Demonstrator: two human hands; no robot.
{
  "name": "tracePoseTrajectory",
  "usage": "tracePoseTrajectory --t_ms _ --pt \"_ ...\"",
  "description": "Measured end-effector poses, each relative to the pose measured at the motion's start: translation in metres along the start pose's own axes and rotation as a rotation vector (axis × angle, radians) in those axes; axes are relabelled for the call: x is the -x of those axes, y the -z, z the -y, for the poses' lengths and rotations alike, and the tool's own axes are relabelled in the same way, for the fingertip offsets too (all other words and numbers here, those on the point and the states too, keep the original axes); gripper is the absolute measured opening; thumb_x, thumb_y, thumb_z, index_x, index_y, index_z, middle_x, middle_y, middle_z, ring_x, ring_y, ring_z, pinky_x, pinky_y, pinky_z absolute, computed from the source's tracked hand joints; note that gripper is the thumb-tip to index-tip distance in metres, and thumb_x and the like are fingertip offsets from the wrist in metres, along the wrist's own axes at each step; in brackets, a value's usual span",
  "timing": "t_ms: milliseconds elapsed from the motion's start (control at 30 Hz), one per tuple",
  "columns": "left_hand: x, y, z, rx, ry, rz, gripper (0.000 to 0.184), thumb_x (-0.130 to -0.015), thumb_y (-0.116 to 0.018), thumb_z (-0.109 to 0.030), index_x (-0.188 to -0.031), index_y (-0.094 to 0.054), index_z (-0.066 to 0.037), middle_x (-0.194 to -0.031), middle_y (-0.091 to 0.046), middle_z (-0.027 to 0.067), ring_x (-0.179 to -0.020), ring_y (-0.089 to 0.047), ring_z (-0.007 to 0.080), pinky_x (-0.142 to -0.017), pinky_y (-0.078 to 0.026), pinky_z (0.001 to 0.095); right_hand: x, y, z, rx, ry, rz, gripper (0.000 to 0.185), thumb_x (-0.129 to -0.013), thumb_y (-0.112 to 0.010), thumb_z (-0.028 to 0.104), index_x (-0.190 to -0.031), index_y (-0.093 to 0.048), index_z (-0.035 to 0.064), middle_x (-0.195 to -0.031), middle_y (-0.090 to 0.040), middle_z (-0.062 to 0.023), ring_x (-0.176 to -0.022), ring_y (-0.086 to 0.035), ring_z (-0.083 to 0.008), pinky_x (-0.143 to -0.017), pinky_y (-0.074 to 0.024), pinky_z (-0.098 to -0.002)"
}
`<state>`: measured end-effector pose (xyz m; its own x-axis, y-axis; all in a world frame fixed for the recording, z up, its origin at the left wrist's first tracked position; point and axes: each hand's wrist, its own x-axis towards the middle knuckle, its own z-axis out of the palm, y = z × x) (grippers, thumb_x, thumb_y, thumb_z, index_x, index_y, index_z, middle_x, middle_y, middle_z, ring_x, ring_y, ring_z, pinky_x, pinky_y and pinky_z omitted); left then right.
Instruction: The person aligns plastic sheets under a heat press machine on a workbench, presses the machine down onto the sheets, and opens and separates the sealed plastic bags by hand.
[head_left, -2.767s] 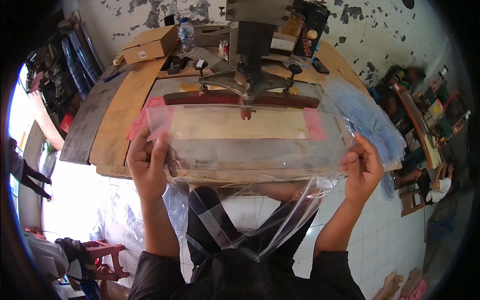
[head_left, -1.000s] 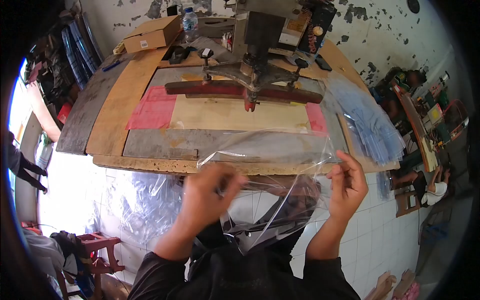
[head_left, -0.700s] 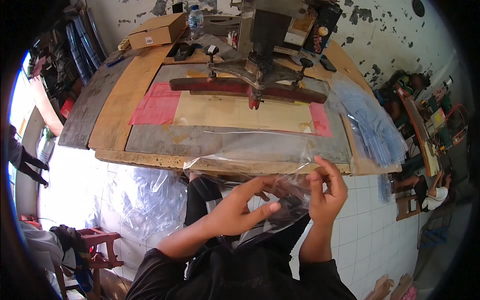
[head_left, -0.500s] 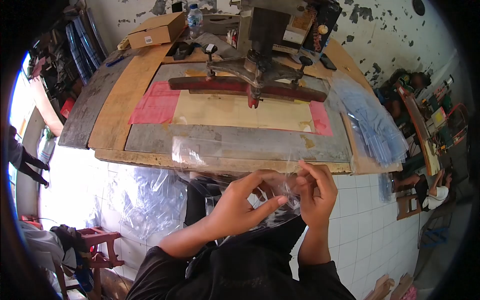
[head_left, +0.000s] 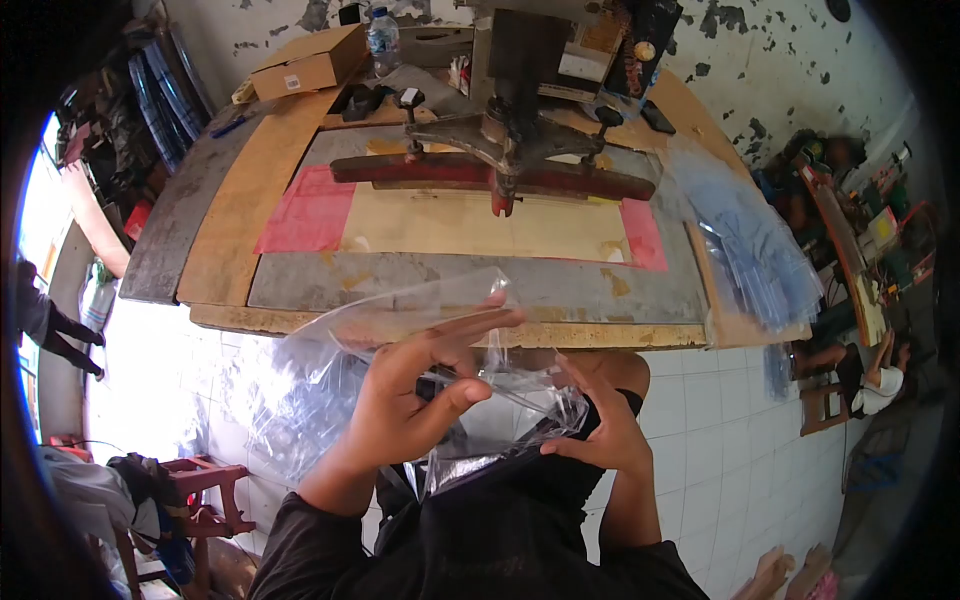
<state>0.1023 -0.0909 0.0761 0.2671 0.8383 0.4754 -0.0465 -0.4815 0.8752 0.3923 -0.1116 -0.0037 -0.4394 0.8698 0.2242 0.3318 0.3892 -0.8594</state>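
A clear, floppy plastic sheet [head_left: 400, 312], folded or bag-like, is held over my lap in front of the table edge. My left hand [head_left: 405, 395] has its fingers stretched to the right against the plastic, thumb apart below them. My right hand [head_left: 608, 425] grips the crumpled right side of the plastic between fingers and thumb. Shiny folds hang between the two hands. Glare and transparency hide exactly where the left fingers pinch it. Beyond them, a press with a long red bar [head_left: 425, 172] stands above a yellowish pad [head_left: 440, 222] with pink ends.
A stack of bluish clear plastic pieces [head_left: 755, 245] lies at the table's right. At the back are a cardboard box [head_left: 308, 62], a water bottle [head_left: 383, 42] and a phone [head_left: 657, 117]. Loose plastic [head_left: 290, 410] is on the floor at left. Another person [head_left: 875, 385] sits far right.
My left hand has moved left and up, away from my right hand, which has turned and dropped slightly. The plastic's upper part has lifted and swung left between them.
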Motion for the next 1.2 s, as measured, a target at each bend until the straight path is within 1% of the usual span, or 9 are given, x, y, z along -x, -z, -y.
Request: tracePoseTrajectory --t_ms 167,300,433,500,667,767,933,1100,1200 --pt "0.008 0.003 0.005 0.014 -0.146 -0.102 0.041 -0.097 -0.075 -0.039 -0.091 -0.056 -0.003 -0.141 -0.065 0.0298 -0.147 -0.049 0.0462 -0.121 -0.036 0.0527 -0.008 0.012 0.001 0.246 0.064 -0.054 0.094 -0.070 -0.099 0.039 -0.149 -0.060 0.0077 -0.137 -0.069 -0.0125 -0.118 -0.066 -0.0271 -0.104 -0.0480 -0.0392" --pt "0.014 0.018 0.001 -0.334 -0.238 -0.105 0.056 -0.099 -0.065 -0.061 -0.090 -0.049 -0.008 -0.124 -0.072 0.0316 -0.118 -0.070 0.0446 -0.106 -0.051 0.0530 -0.009 0.018 0.015 0.488 0.038 -0.084 0.076 -0.079 -0.093 0.033 -0.144 -0.060 0.0084 -0.137 -0.067 -0.0093 -0.128 -0.059 -0.0306 -0.112 -0.0393 -0.0449" --pt "0.024 0.027 0.003 0.020 -0.203 -0.184 0.051 -0.096 -0.075 -0.051 -0.080 -0.051 -0.009 -0.129 -0.067 0.0391 -0.127 -0.066 0.0484 -0.121 -0.028 0.0701 -0.012 0.018 0.017 0.481 0.043 -0.004 0.073 -0.082 -0.090 0.031 -0.143 -0.058 0.0076 -0.141 -0.063 -0.0104 -0.135 -0.053 -0.0320 -0.114 -0.0392 -0.0471" --pt "0.026 0.029 0.005 0.099 -0.199 -0.244 0.047 -0.096 -0.076 -0.049 -0.085 -0.052 -0.010 -0.128 -0.067 0.0390 -0.124 -0.068 0.0471 -0.120 -0.030 0.0705 -0.012 0.008 0.005 0.273 0.128 -0.015 0.082 -0.080 -0.091 0.033 -0.147 -0.053 0.0062 -0.148 -0.056 -0.0147 -0.138 -0.051 -0.0338 -0.115 -0.0401 -0.0476" --pt "0.035 0.069 0.007 0.237 -0.132 -0.092 0.028 -0.095 -0.082 -0.028 -0.090 -0.061 -0.009 -0.126 -0.068 0.0393 -0.088 -0.080 0.0334 -0.089 -0.061 0.0469 -0.007 0.013 0.014 0.260 0.013 -0.038 0.097 -0.071 -0.097 0.035 -0.150 -0.049 0.0059 -0.145 -0.051 -0.0183 -0.135 -0.050 -0.0364 -0.115 -0.0406 -0.0480" --pt "0.049 0.088 0.016 0.153 -0.137 -0.165 0.030 -0.091 -0.085 -0.025 -0.085 -0.061 -0.008 -0.124 -0.069 0.0386 -0.079 -0.079 0.0275 -0.093 -0.060 0.0506 -0.003 0.025 0.029 0.296 0.019 -0.129 0.104 -0.065 -0.100 0.040 -0.150 -0.050 0.0055 -0.140 -0.051 -0.0177 -0.132 -0.049 -0.0368 -0.113 -0.0418 -0.0483" --pt "0.029 0.071 0.010 0.142 -0.126 -0.154 0.035 -0.100 -0.071 -0.031 -0.081 -0.058 -0.005 -0.121 -0.072 0.0354 -0.114 -0.073 0.0422 -0.102 -0.054 0.0528 0.000 0.030 0.032 0.266 0.124 -0.217 0.108 -0.060 -0.103 0.044 -0.148 -0.053 0.0060 -0.140 -0.049 -0.0168 -0.137 -0.041 -0.0348 -0.110 -0.0426 -0.0492" --pt "0.051 0.089 0.026 0.217 0.135 -0.074 0.033 -0.100 -0.073 -0.033 -0.088 -0.069 -0.002 -0.121 -0.073 0.0333 -0.117 -0.073 0.0438 -0.110 -0.047 0.0596 0.007 0.030 0.026 0.338 0.076 -0.179 0.120 -0.052 -0.106 0.047 -0.150 -0.050 0.0048 -0.138 -0.045 -0.0166 -0.134 -0.045 -0.0322 -0.113 -0.0395 -0.0477" --pt "0.046 0.091 0.026 -0.075 0.109 -0.023 0.040 -0.101 -0.072 -0.046 -0.087 -0.065 -0.009 -0.122 -0.073 0.0325 -0.120 -0.071 0.0420 -0.113 -0.044 0.0596 0.012 0.030 0.029 0.361 0.038 -0.101 0.121 -0.052 -0.105 0.050 -0.149 -0.051 0.0036 -0.138 -0.044 -0.0160 -0.134 -0.043 -0.0317 -0.111 -0.0402 -0.0470"
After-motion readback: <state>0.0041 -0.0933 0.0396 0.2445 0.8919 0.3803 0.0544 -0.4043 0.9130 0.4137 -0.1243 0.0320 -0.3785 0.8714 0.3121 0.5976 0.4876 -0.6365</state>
